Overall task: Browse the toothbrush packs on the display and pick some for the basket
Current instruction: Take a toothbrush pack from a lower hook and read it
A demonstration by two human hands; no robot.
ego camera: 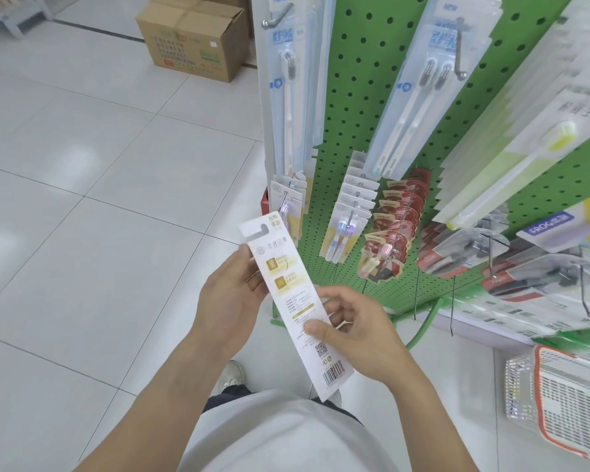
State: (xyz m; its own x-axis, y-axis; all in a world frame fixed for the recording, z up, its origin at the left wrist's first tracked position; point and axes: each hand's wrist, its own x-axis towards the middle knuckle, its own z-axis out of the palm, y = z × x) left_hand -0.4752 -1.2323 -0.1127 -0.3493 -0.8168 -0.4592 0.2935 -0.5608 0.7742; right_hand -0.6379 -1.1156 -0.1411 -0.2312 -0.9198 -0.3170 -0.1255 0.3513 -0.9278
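A long white toothbrush pack (288,287) with gold print and a barcode is held in front of me, its printed back facing up. My left hand (232,294) grips its upper part from the left. My right hand (351,332) pinches its lower middle, thumb on the card. The green pegboard display (365,107) stands to the right, hung with several toothbrush packs: pale blue ones (419,93) high up, small white ones (346,216) and red ones (392,233) lower down. A white wire basket with an orange rim (559,400) sits at the lower right.
A cardboard box (195,39) stands on the white tiled floor (99,199) behind the display's left end. Metal pegs stick out of the pegboard toward me. More packs (525,137) overhang from the right. My shoe (232,373) is below the pack.
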